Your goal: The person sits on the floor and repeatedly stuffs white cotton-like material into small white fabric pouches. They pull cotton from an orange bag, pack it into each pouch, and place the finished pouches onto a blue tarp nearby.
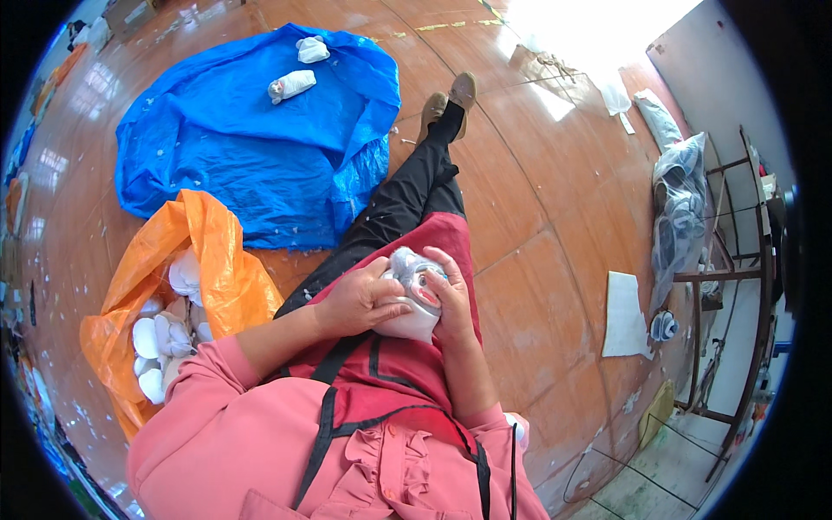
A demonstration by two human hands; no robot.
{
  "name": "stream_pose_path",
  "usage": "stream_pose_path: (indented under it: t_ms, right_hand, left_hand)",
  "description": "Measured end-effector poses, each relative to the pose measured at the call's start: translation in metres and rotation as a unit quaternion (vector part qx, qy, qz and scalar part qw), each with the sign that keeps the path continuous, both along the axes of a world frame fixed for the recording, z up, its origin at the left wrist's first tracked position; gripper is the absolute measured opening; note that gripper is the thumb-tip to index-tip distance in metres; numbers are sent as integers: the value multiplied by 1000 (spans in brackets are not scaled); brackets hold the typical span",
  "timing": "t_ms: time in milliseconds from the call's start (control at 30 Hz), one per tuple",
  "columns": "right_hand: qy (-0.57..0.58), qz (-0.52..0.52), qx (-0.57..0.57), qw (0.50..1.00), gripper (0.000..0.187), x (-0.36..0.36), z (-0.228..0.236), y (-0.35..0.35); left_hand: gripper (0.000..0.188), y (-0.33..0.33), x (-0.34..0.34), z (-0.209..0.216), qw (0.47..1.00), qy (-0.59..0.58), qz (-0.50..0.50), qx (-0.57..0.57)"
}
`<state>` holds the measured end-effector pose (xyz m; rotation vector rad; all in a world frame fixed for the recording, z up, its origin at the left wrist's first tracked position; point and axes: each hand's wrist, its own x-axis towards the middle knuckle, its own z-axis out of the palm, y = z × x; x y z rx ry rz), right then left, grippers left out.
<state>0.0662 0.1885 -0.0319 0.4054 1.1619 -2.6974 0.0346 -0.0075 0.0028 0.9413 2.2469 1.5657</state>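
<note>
Over my lap I hold a small doll (411,322) with a painted face, grey fluffy hair and a white cloth body. My left hand (362,301) grips it from the left, thumb and fingers pressed against the white cloth. From the right, my right hand (451,299) wraps round it, with the thumb near the face and fingers behind the hair. Part of the doll is hidden by my fingers. To my left, an orange sack (208,232) gapes, showing several white stuffed pieces (154,338).
A blue tarp (251,147) lies ahead on the tiled floor; on it rest a white-wrapped doll (292,86) and a white bundle (312,49). At right stand a metal rack (732,274) and a see-through plastic bag (679,208), near a white sheet (624,314).
</note>
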Motion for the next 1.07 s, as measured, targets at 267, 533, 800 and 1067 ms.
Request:
stream_pose_path:
  t_ms: [267, 533, 800, 1067]
  right_hand:
    - [68, 61, 192, 977, 58, -1, -17, 5]
    - [96, 51, 219, 970, 33, 6, -33, 5]
    - [-5, 76, 124, 989, 44, 5, -51, -3]
    - [-58, 36, 15, 998, 50, -1, -41, -13]
  left_hand:
    - [71, 19, -12, -24, 882, -319, 200, 284]
    - [51, 5, -8, -31, 755, -582, 88, 288]
    - [41, 18, -12, -50, 769, -468, 268, 344]
    - [42, 23, -16, -48, 630, -548, 281, 474]
